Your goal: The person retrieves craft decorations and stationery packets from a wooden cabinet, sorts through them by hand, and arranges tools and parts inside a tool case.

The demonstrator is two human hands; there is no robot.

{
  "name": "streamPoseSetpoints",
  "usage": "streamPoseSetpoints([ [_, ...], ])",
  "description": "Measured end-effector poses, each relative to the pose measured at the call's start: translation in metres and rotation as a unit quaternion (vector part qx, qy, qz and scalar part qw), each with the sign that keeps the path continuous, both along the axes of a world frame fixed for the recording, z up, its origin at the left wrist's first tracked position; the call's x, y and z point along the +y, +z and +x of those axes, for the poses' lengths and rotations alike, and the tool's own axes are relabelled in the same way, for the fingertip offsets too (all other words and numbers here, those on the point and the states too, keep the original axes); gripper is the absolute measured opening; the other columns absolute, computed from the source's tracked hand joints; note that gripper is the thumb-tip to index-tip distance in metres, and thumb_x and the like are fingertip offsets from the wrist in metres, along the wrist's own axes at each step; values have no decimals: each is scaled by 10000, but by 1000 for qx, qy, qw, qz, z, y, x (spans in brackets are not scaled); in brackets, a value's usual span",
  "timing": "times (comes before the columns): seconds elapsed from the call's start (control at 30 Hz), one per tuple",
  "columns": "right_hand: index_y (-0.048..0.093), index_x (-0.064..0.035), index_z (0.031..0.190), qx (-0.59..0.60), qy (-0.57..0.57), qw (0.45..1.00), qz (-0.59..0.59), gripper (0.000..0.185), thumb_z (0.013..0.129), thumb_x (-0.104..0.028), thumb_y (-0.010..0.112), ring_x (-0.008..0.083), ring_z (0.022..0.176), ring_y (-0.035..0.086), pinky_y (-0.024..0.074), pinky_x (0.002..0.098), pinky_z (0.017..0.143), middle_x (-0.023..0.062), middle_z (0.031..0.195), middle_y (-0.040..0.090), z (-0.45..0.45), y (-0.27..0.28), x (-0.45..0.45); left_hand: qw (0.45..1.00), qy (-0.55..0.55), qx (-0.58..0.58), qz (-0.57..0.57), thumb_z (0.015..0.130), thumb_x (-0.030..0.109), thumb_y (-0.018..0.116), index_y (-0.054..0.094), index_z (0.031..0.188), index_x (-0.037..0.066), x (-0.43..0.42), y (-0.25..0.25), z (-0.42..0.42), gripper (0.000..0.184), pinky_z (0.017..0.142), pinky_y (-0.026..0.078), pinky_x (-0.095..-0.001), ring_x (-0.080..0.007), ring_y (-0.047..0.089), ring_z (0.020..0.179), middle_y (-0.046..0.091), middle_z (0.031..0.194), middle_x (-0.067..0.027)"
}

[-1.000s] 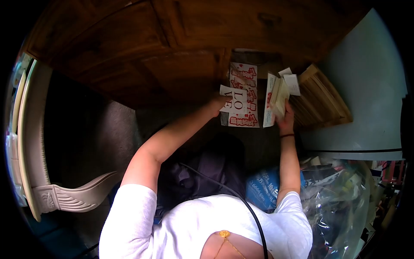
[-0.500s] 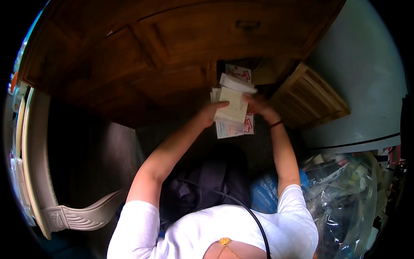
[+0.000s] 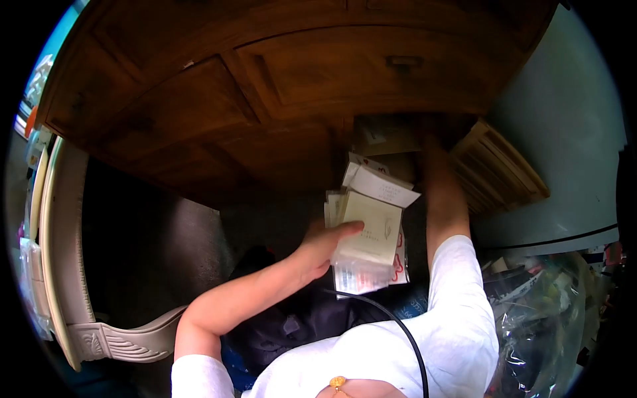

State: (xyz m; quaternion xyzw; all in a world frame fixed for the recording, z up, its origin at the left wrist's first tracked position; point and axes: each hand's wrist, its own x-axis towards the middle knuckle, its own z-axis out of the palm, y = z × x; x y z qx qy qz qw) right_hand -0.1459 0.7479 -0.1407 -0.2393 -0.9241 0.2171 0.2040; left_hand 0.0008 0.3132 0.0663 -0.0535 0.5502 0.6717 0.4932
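Note:
My left hand (image 3: 332, 243) is closed round a stack of papers, its thumb lying across the cream booklet (image 3: 371, 229) on top. Against the booklet's upper edge lies a white printed card (image 3: 385, 186). Red-and-white printed sheets (image 3: 399, 262) stick out beneath the stack at the right. My right forearm (image 3: 446, 192) reaches into the dark cabinet opening, and my right hand is hidden in shadow there. Inside the opening, left of the forearm, sits a brown box or panel (image 3: 385, 136).
The dark wooden cabinet (image 3: 312, 73) spans the top. Its slatted door (image 3: 501, 169) stands open beside a pale grey-blue surface (image 3: 570, 139). Clear plastic bags (image 3: 541, 318) lie lower right. A carved cream furniture leg (image 3: 126, 341) is lower left, and a black cable (image 3: 398, 325) crosses my front.
My left hand has come down closer to my body with the stack, including the cream booklet and red-printed sheets. My right hand has left the stack and gone into the cabinet.

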Motion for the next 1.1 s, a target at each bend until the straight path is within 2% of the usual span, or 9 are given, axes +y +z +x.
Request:
streamPoseSetpoints([
  [0.1, 503, -36, 1185, 59, 53, 983, -164, 395, 859, -259, 514, 241, 1122, 447, 343, 321, 948, 115, 1214, 500, -7, -27, 24, 997, 23, -53, 51, 828, 109, 584, 477, 1160, -64, -17, 0, 5, 389, 874, 465, -353, -255, 580, 991, 574, 1100, -169],
  [0.27, 484, -50, 1228, 218, 144, 827, -499, 418, 853, -225, 542, 221, 1121, 450, 339, 300, 963, 97, 1233, 489, 12, -42, 6, 998, 36, -30, 44, 823, 128, 600, 495, 1140, -59, -27, -14, -5, 383, 860, 471, -350, -248, 590, 970, 586, 1080, -154],
  [0.3, 508, -53, 1200, 231, 92, 869, -427, 408, 830, -214, 570, 208, 1056, 475, 358, 294, 926, 92, 1179, 515, 37, -22, -24, 998, 51, -21, 43, 805, 125, 618, 505, 1123, -51, -28, -14, -7, 381, 849, 470, -350, -247, 590, 956, 590, 1061, -152],
  [0.43, 585, -63, 1109, 261, -72, 704, -656, 338, 804, -207, 600, 159, 925, 502, 391, 289, 847, 61, 1012, 572, 92, -12, -67, 996, 73, -17, 39, 787, 129, 637, 516, 1113, -39, -28, -20, -10, 385, 846, 461, -350, -240, 581, 957, 591, 1053, -144],
  [0.67, 583, -43, 1096, 313, -120, 642, -689, 335, 830, -247, 594, 190, 995, 514, 404, 369, 875, 56, 1006, 593, 147, 39, -141, 997, 59, -36, 16, 787, 132, 638, 523, 1108, -41, -18, -37, -10, 382, 839, 467, -352, -246, 590, 942, 597, 1040, -146],
  [0.73, 535, -36, 1147, 362, -105, 518, -768, 414, 825, -284, 613, 227, 1044, 495, 395, 392, 911, 98, 1034, 586, 138, 56, -142, 998, 56, -29, 12, 785, 132, 641, 526, 1103, -43, -14, -44, -10, 380, 835, 471, -354, -247, 594, 936, 599, 1035, -150],
  [0.87, 549, -14, 1100, 286, -180, 616, -711, 381, 818, -256, 635, 227, 787, 554, 468, 359, 757, 129, 967, 598, 118, 59, -123, 999, 37, -33, 17, 782, 128, 645, 533, 1085, -53, -11, -48, -8, 371, 817, 481, -357, -248, 602, 918, 604, 1024, -156],
  [0.97, 553, 8, 1069, 280, -195, 616, -710, 360, 799, -206, 656, 215, 682, 547, 482, 339, 675, 135, 933, 597, 120, 55, -119, 999, 25, -24, 4, 781, 127, 645, 533, 1080, -62, -10, -52, -6, 371, 810, 482, -353, -246, 603, 915, 605, 1019, -154],
  [1.1, 566, -30, 1015, 350, -138, 634, -676, 323, 764, -192, 690, 218, 744, 568, 491, 332, 682, 115, 879, 602, 135, 41, -134, 1000, 30, 0, -1, 779, 127, 645, 535, 1079, -61, -12, -57, -3, 371, 813, 479, -348, -243, 600, 915, 606, 1016, -150],
])
